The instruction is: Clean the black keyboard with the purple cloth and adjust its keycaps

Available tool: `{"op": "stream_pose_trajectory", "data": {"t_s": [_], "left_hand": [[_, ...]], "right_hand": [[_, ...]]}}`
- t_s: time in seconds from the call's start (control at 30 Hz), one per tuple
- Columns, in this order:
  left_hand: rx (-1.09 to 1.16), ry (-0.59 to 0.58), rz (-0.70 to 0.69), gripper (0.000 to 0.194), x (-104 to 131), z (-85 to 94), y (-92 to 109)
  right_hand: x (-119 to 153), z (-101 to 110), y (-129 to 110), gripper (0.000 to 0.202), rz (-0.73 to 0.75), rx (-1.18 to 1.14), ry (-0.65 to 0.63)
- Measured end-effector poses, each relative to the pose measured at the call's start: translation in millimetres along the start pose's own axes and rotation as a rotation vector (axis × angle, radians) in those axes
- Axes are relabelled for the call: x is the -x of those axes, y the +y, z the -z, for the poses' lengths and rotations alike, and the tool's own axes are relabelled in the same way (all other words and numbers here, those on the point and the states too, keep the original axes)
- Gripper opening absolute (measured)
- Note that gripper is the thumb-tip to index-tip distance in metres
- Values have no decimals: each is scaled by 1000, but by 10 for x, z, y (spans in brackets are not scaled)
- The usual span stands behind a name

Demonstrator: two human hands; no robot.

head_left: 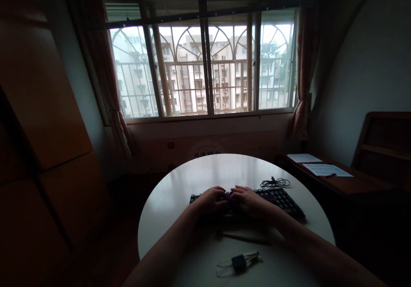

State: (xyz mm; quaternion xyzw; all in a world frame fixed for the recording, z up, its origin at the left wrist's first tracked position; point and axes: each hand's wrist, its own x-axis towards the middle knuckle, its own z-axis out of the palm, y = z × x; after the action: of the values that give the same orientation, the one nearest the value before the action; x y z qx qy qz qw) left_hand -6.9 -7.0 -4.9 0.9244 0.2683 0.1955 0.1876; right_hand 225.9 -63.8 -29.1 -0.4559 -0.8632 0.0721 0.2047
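Observation:
A dark computer keyboard (287,203) lies across the white round table, with purple patches showing among its dark keys near my hands. My left hand (210,199) rests over its left part, fingers bent forward and the thumb apart from them. Close beside it, my right hand (250,200) reaches over the middle with its fingers stretched toward the left. Both touch the keyboard; anything small under the fingertips is hidden. Nearer to me lies a thin dark stick-like tool (247,238). In front of that is a wire puller with a dark block (239,262).
A coiled black cable (275,182) lies behind the keyboard on the white round table (163,205). To the right, a low wooden surface (362,186) holds paper sheets (327,169) and a pen (330,175). A barred window is ahead, wooden cabinets at left.

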Motion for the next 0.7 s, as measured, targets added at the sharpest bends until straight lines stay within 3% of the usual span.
{"op": "stream_pose_trajectory", "data": {"t_s": [0.4,0.7], "left_hand": [[-5,5,7,24,-12,-5,-1],[11,7,-1,23,-6,-5,-19]], "right_hand": [[-6,-4,-28,41,-71,11,-7],[-6,7,-44,39,-24,-27,3]]}}
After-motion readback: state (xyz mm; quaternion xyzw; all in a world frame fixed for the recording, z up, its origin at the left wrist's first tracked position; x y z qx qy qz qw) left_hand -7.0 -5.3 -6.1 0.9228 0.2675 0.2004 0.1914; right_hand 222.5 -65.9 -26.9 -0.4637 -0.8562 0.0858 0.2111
